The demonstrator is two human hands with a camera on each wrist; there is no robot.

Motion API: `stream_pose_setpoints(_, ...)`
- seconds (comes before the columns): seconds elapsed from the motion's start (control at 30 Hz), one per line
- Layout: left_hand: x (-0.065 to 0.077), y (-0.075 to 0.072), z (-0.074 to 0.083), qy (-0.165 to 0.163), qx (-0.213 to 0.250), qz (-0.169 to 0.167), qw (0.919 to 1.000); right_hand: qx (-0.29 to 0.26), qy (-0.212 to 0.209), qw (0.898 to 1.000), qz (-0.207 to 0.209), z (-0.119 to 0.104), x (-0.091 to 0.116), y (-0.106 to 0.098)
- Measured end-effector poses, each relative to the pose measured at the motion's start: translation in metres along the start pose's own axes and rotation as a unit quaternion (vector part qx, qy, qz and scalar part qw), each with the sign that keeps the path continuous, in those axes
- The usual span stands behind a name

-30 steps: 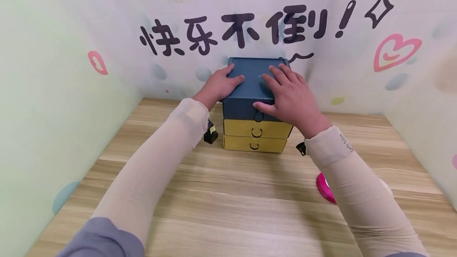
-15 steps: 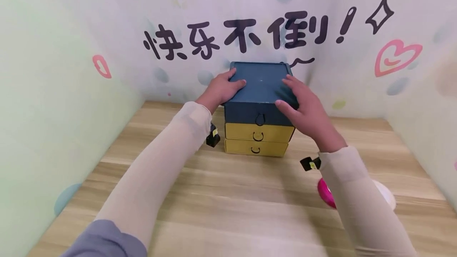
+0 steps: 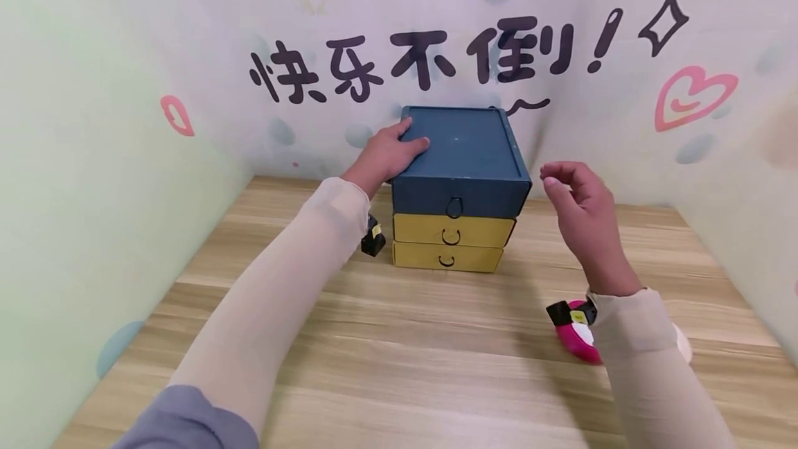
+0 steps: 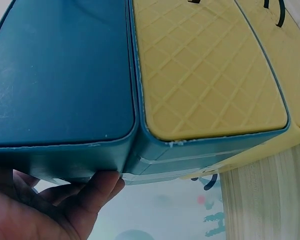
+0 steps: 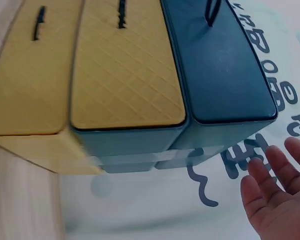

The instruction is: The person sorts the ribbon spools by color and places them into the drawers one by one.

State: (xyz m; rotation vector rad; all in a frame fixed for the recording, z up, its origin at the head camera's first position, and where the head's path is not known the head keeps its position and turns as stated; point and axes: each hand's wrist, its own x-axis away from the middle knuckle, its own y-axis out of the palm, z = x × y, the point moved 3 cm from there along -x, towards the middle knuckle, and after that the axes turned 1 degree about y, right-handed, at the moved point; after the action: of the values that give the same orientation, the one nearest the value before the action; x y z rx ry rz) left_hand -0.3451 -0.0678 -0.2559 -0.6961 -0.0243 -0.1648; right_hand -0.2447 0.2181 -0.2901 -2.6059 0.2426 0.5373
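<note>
A small drawer stack [image 3: 461,186] stands on the table against the back wall. Its top drawer is dark blue and the two below are yellow with a quilted pattern, each with a black pull loop; all fronts appear closed. My left hand [image 3: 388,152] rests on the left edge of the blue top, thumb lying over it. The left wrist view shows its fingers [image 4: 101,192] against the blue side wall. To the right of the stack, my right hand [image 3: 584,210] is raised in the air, holding nothing, its fingers loosely bent; a gap separates it from the box.
A pink ring-shaped spool [image 3: 576,345] lies on the wooden table [image 3: 399,338], partly covered by my right wrist camera and sleeve. Beside it a white round thing [image 3: 684,345] shows past the sleeve. Patterned walls [image 3: 349,12] with black lettering enclose the table.
My right hand has slid off the blue top and moved right and down, away from the stack. The left hand stays on the left edge; the drawer stack looks unmoved.
</note>
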Motion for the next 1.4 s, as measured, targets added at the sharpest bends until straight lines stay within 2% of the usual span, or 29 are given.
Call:
stream_pose_setpoints(0.23, 0.0, -0.003, 0.004, 0.001, 0.005, 0.003, 1.0, -0.043, 0.016, 0.996, -0.074, 0.002, 0.017, 0.002)
stream_pose_setpoints(0.37, 0.001, -0.003, 0.006, 0.004, -0.002, 0.002, 1.0, -0.081, 0.018, 0.986, -0.142, 0.005, 0.023, 0.007)
stream_pose_setpoints(0.47, 0.001, -0.003, 0.006, 0.003, -0.006, 0.002, 1.0, -0.094, 0.019, 0.973, -0.212, 0.01, 0.027, 0.014)
stream_pose_setpoints(0.6, 0.0, -0.002, 0.006, -0.001, -0.006, 0.002, 1.0, -0.097, 0.04, 0.947, -0.304, 0.02, 0.03, 0.03)
stream_pose_setpoints(0.73, -0.001, -0.002, 0.006, -0.003, -0.001, 0.002, 1.0, -0.11, 0.08, 0.922, -0.362, 0.033, 0.034, 0.046)
stream_pose_setpoints(0.83, -0.001, -0.001, 0.005, -0.002, 0.0, 0.002, 1.0, -0.128, 0.109, 0.909, -0.382, 0.041, 0.036, 0.056)
stream_pose_setpoints(1.0, 0.0, -0.002, 0.001, -0.005, -0.003, 0.006, 1.0, -0.189, 0.153, 0.886, -0.396, 0.047, 0.036, 0.074)
stream_pose_setpoints(1.2, 0.0, -0.002, 0.001, -0.005, -0.005, 0.006, 1.0, -0.262, 0.214, 0.86, -0.381, 0.044, 0.037, 0.091)
stream_pose_setpoints(1.4, 0.0, 0.0, 0.001, -0.005, -0.009, 0.005, 0.9999, -0.32, 0.242, 0.837, -0.372, 0.043, 0.04, 0.104)
